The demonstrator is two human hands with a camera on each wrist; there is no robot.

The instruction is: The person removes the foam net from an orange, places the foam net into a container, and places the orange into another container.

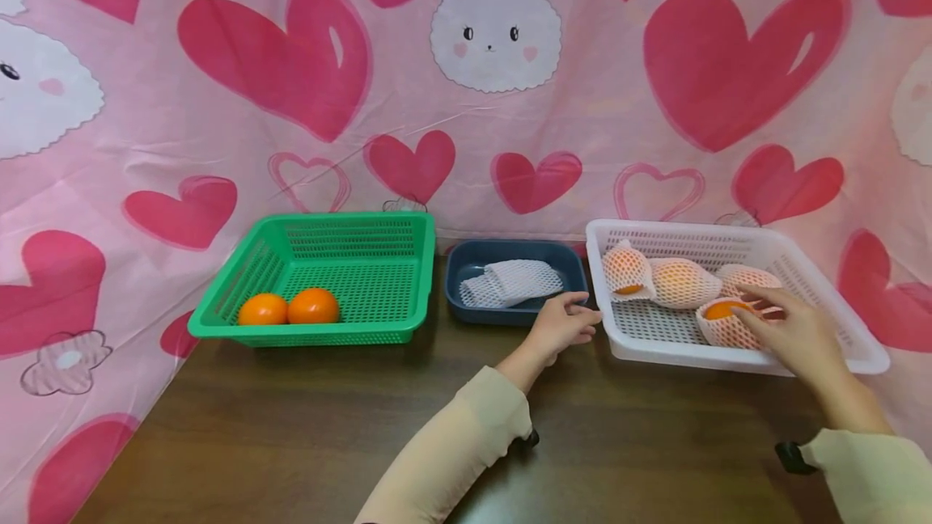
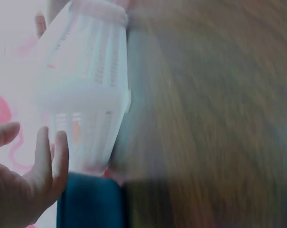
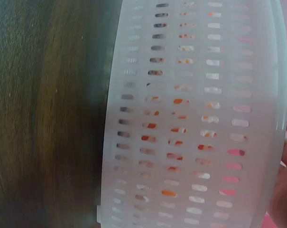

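My right hand reaches over the near rim of the white basket, fingers fairly straight. Its thumb lies over an orange partly covered by a foam net sleeve. More fruit in foam nets lies behind and to the left. The right wrist view shows mostly the basket's slotted side, with the fingers hidden. My left hand hovers with loose fingers between the white basket's left corner and the blue tray. In the left wrist view, the left hand holds nothing.
Empty white foam nets lie in the blue tray. At the left stands a green basket with two bare oranges in its near left part. All stand on a brown wooden table, before a pink heart-patterned cloth.
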